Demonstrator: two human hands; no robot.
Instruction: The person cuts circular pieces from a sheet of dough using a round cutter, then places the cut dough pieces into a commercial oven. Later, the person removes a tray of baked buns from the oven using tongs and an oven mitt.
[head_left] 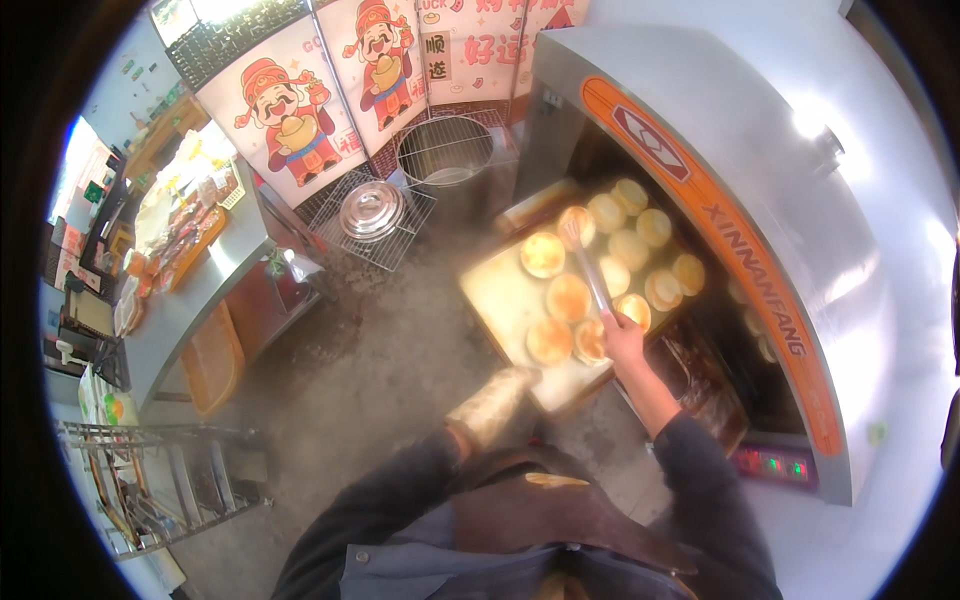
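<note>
A baking tray [492, 292] sticks partway out of the oven [720, 120], loaded with several round, flat golden breads [547, 341]. My left hand [492, 402], covered by a pale oven mitt, grips the tray's near edge; the mitt hides its fingers. With my right hand [623, 338] closed around their handle, I hold metal tongs [594, 277] out over the breads. The tips of the tongs rest at a bread [576, 228] near the tray's far side. Some breads are browner than others, and those deeper in lie in shade.
On the left stands a metal worktable [225, 260] crowded with food and packages. A round metal lid [371, 211] lies on a wire rack near a large pot [446, 152]. Printed panels [285, 125] line the back. A metal rack [175, 480] stands at lower left.
</note>
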